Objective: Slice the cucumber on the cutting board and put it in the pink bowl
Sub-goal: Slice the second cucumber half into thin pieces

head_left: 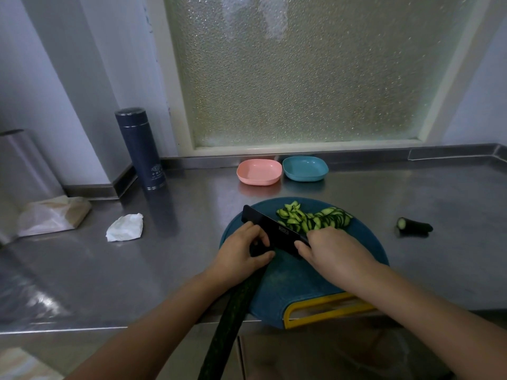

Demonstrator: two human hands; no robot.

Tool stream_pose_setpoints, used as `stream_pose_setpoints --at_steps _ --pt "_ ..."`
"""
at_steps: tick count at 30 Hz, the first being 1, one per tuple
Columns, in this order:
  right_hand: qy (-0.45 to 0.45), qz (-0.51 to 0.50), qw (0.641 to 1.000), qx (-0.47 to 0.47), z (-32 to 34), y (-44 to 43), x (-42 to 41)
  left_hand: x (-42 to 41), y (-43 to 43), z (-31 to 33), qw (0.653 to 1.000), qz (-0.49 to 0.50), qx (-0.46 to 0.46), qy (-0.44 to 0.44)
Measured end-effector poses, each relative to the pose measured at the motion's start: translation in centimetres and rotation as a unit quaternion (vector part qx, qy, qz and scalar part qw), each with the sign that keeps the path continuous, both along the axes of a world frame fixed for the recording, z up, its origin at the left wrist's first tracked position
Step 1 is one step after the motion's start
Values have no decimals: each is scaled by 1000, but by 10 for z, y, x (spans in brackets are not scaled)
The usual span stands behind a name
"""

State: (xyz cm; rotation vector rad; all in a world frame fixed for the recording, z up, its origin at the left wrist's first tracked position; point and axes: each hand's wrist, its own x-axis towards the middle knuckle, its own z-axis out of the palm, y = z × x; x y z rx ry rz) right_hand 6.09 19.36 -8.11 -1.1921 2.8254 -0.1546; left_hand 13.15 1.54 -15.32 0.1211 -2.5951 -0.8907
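Observation:
A long dark green cucumber [233,311] lies across the near left of the round blue cutting board [362,242] and sticks out past the counter edge. My left hand [241,250] holds the cucumber's far end down on the board. In my right hand [329,250] is the handle of a black knife [271,229], its blade standing right beside my left fingers. A heap of cucumber slices [315,218] lies on the far side of the board. The pink bowl [259,171] stands empty behind the board.
A blue bowl [305,168] sits right of the pink one. A cut cucumber end [413,226] lies on the steel counter to the right. At left are a dark flask [141,149], a crumpled tissue [124,227] and a bagged item [52,215].

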Motion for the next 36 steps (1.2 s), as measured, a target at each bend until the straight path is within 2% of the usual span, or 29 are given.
stream_pose_setpoints --at_steps 36 --pt "-6 5 1000 -7 -14 0 -7 -1 0 -1 1000 1 2 16"
